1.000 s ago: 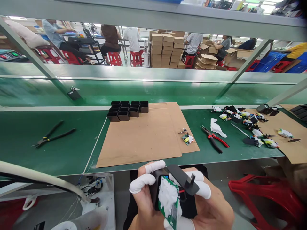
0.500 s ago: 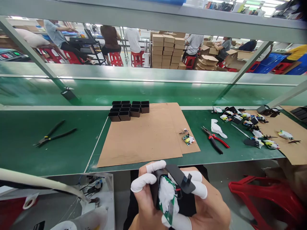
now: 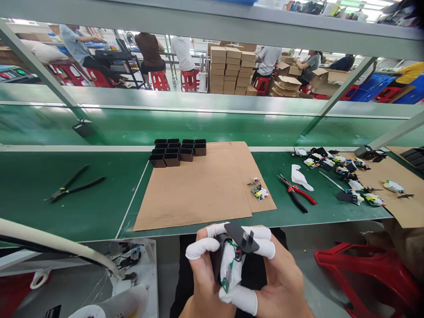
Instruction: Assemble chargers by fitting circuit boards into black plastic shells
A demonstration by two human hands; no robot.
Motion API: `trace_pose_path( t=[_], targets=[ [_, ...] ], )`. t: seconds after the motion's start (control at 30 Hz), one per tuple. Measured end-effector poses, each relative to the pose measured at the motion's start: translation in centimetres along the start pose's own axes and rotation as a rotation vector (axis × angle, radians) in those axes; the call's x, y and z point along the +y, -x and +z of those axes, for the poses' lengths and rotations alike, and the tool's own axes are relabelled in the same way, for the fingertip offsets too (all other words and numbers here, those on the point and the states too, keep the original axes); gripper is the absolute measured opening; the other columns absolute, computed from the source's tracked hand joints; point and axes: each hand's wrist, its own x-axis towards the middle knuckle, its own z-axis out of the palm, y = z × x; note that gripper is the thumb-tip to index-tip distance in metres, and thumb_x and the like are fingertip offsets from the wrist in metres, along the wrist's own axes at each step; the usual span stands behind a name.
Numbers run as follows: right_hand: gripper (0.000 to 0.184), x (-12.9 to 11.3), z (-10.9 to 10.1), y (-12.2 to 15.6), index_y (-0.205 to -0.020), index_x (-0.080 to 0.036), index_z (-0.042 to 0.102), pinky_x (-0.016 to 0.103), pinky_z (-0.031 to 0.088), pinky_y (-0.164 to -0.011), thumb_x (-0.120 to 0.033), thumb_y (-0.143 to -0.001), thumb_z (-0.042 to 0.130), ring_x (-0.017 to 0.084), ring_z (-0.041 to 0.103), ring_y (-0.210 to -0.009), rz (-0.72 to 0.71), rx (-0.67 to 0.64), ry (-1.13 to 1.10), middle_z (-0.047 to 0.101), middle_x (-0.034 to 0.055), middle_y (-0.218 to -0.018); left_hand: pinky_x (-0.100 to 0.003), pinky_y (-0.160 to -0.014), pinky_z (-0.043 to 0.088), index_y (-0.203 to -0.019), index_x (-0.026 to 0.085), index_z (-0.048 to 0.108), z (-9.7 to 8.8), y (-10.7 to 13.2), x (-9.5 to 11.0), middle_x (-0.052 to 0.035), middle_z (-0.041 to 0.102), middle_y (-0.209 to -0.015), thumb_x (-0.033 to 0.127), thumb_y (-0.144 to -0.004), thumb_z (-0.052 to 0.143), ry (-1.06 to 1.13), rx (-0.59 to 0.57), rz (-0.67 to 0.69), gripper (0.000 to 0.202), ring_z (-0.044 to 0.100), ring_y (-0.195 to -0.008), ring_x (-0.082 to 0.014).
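Below the table's front edge, both my hands hold one small assembly between them. My left hand, white cots on its fingertips, is curled round a black plastic housing. A green circuit board coated in white paste sits partly inside that housing. My right hand, also with finger cots, pinches the board from below and steadies a black plug cover with prongs over the top.
A brown cardboard sheet lies on the green bench with black housings at its far corner and a loose circuit board. Red-handled pliers, black pliers, parts at right. A red stool stands to my right; people work behind.
The circuit board has slid deeper into the black housing, and the plug cover has tipped lower over it. My hands have closed in tighter.
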Motion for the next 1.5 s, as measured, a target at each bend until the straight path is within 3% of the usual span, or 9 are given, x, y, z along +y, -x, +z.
trace_pose_path(
  t=[0.17, 0.3, 0.5, 0.6, 0.73, 0.9, 1.0, 1.13, 1.5],
  targets=[
    [0.059, 0.8, -0.6, 0.0, -0.139, -0.034, 0.070, 0.035, 0.065, -0.093, -0.049, -0.086, 0.093, 0.026, 0.075, -0.106, 0.104, -0.053, 0.035, 0.078, 0.0067, -0.125, -0.040, -0.086, 0.065, -0.102, 0.030, 0.055, 1.3, 1.3, 0.4, -0.0066, 0.071, -0.116, 0.059, -0.089, 0.083, -0.011, -0.016, 0.023, 0.042, 0.074, -0.102, -0.0237],
    [0.061, 2.0, -1.5, 1.1, -0.141, -0.032, 0.069, 0.029, 0.065, -0.086, -0.041, -0.086, 0.093, 0.024, 0.074, -0.105, 0.078, -0.020, 0.121, 0.076, 0.0066, -0.123, -0.040, -0.098, 0.064, -0.114, 0.027, 0.062, 0.9, 1.7, 1.9, -0.0077, 0.073, -0.120, 0.053, -0.088, 0.086, -0.043, -0.034, -0.155, 0.044, 0.075, -0.109, -0.0248],
    [0.073, 3.6, -1.9, 3.8, -0.154, -0.027, 0.057, 0.037, 0.062, -0.110, -0.016, -0.086, 0.084, 0.028, 0.072, -0.127, 0.017, -0.058, 0.128, 0.071, 0.0114, -0.140, -0.022, -0.053, 0.051, -0.130, 0.032, 0.053, -0.5, 1.0, 4.2, -0.0018, 0.075, -0.091, 0.051, -0.088, 0.086, 0.000, -0.144, -0.360, 0.057, 0.065, -0.065, -0.0155],
    [0.084, 3.6, -1.7, 4.1, -0.161, -0.027, 0.050, 0.042, 0.056, -0.120, -0.011, -0.084, 0.080, 0.031, 0.065, -0.140, 0.036, -0.128, 0.118, 0.063, 0.0143, -0.153, -0.019, -0.051, 0.046, -0.126, 0.031, 0.053, -0.8, 0.5, 4.7, -0.0016, 0.073, -0.088, 0.054, -0.091, 0.083, 0.029, -0.216, -0.441, 0.052, 0.065, -0.066, -0.0147],
    [0.080, 3.4, -1.5, 3.4, -0.157, -0.033, 0.055, 0.035, 0.062, -0.108, -0.006, -0.084, 0.075, 0.024, 0.073, -0.121, 0.110, -0.108, 0.042, 0.069, 0.0092, -0.138, -0.018, -0.050, 0.044, -0.124, 0.027, 0.056, -1.7, -0.7, 4.1, -0.0037, 0.073, -0.097, 0.054, -0.098, 0.075, 0.086, -0.325, -0.519, 0.042, 0.064, -0.062, -0.0107],
    [0.063, 3.7, -1.4, 3.3, -0.148, -0.032, 0.063, 0.031, 0.062, -0.103, -0.019, -0.089, 0.082, 0.021, 0.073, -0.111, 0.299, -0.003, -0.132, 0.071, 0.0069, -0.124, -0.021, -0.048, 0.049, -0.126, 0.028, 0.056, -3.7, -2.2, 2.3, -0.0073, 0.074, -0.108, 0.067, -0.080, 0.086, 0.173, -0.640, -0.487, 0.067, 0.071, -0.059, -0.0148],
    [0.053, 3.9, -1.4, 3.5, -0.147, -0.032, 0.063, 0.030, 0.063, -0.102, -0.026, -0.097, 0.079, 0.020, 0.074, -0.108, 0.406, 0.020, -0.254, 0.073, 0.0070, -0.120, -0.021, -0.051, 0.051, -0.131, 0.030, 0.061, -4.2, -2.2, 2.4, -0.0089, 0.073, -0.113, 0.060, -0.090, 0.081, 0.064, -0.574, -0.422, 0.054, 0.069, -0.065, -0.0138],
    [0.043, 3.7, -1.2, 3.3, -0.142, -0.032, 0.066, 0.028, 0.062, -0.102, -0.033, -0.101, 0.077, 0.019, 0.074, -0.105, 0.485, 0.030, -0.279, 0.074, 0.0052, -0.112, -0.026, -0.075, 0.059, -0.130, 0.030, 0.071, -4.0, -2.1, 3.3, -0.0073, 0.076, -0.115, 0.046, -0.095, 0.082, -0.054, -0.479, -0.369, 0.041, 0.059, -0.068, -0.0097],
    [0.042, 4.0, -1.0, 2.4, -0.139, -0.029, 0.068, 0.034, 0.059, -0.100, -0.047, -0.102, 0.075, 0.022, 0.071, -0.105, 0.635, 0.030, -0.287, 0.074, 0.0084, -0.119, -0.024, -0.067, 0.056, -0.107, 0.023, 0.077, -1.9, -1.8, 3.2, -0.0067, 0.078, -0.108, 0.042, -0.075, 0.097, 0.007, -0.197, -0.358, 0.042, 0.068, -0.086, -0.0193]
  ],
)
